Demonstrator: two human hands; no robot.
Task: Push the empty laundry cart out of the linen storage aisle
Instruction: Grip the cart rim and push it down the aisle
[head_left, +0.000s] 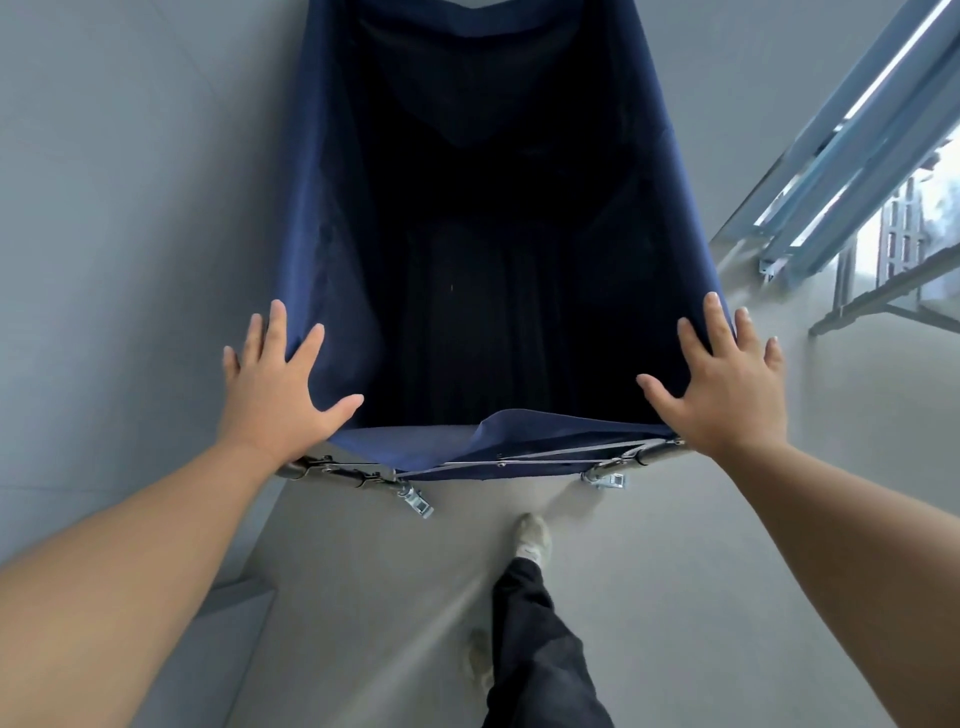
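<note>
**1. Location.** The laundry cart (311, 218) stands directly ahead of me on the floor (675, 571). Its left side runs near the wall (130, 208), though I cannot tell whether they touch. A window frame (831, 156) lies off to its right. The inside is dark, and I see no linen in it.

**2. Grip state.** The left grip (280, 384) lies flat on the near left corner of the rim, fingers straight and spread. The right grip (727, 384) does the same on the near right corner. Neither curls round anything, and contact is by palm and fingers only.

**3. Handling.** I judge the empty cart to be light and free-rolling on its casters (415, 501). The blue cloth is soft, and its near hem sags in a loose fold, so it offers no purchase. Apply force through the metal frame (519, 460) under the cloth at the corners.

**4. Caution.** The casters probably swivel, so uneven pressure would swing the cart towards the wall. Load both corners equally.
</note>
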